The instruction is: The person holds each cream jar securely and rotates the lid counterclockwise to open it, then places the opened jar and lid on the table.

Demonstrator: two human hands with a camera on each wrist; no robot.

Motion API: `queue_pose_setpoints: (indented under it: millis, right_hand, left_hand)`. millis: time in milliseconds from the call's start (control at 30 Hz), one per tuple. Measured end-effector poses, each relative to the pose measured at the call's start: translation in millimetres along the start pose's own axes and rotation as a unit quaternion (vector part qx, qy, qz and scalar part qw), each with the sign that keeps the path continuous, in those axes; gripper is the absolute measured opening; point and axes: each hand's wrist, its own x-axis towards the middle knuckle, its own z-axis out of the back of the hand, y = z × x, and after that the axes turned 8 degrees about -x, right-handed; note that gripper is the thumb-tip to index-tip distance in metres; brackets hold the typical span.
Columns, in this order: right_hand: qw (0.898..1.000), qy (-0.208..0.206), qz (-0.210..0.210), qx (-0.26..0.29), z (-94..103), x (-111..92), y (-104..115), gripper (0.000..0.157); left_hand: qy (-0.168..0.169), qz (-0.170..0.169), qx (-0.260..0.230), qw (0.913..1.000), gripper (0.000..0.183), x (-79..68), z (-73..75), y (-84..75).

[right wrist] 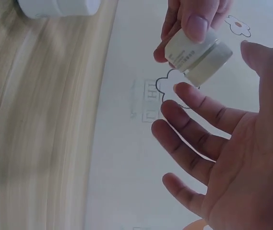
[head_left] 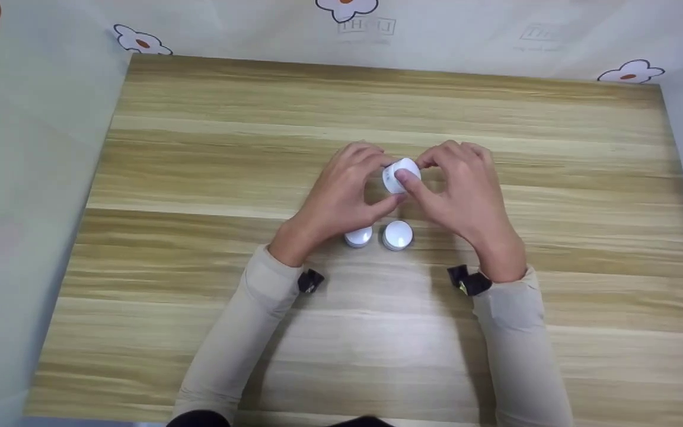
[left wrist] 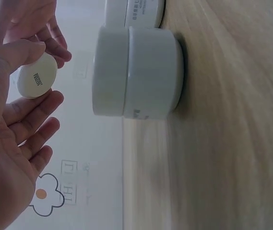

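My left hand (head_left: 344, 187) pinches a small white lidded jar (head_left: 393, 180) between thumb and fingers, lifted above the table and tilted. In the left wrist view one round end of this jar (left wrist: 37, 75) shows, with small dark print on it. Printed text and the lid's seam show on the jar (right wrist: 186, 52) in the right wrist view. My right hand (head_left: 466, 190) is beside the lid end, its thumb and fingers spread around it; the right wrist view shows them apart from the jar.
Two more white lidded jars, a right one (head_left: 398, 235) and a left one (head_left: 358, 237) partly covered by my left hand, stand upright on the wood-grain table (head_left: 199, 172) below my hands. A pale flower-printed sheet (head_left: 466, 35) rises behind the table.
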Motion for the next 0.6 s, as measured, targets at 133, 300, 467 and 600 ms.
queue_pose_setpoints:
  millis: [133,300,467,600]
  right_hand:
    - [1.000,0.002,-0.006,0.000,-1.2,0.3,0.3,0.044]
    - [1.000,0.006,0.005,0.016,-0.1,-0.2,-0.2,0.040]
    - [0.999,0.011,0.019,0.033,1.3,-1.1,-1.2,0.035]
    - [0.999,0.018,0.028,0.039,0.2,-0.6,0.3,0.032]
  left_hand:
    - [-0.001,-0.005,0.002,1.0000,0.047,-0.3,0.8,-0.5]
    - [0.001,-0.002,-0.003,1.0000,0.047,-0.2,0.3,-0.1]
    - [0.003,0.003,-0.012,0.9999,0.047,0.3,0.0,-0.1]
    - [0.006,0.008,-0.015,0.9998,0.046,-0.4,0.8,1.2]
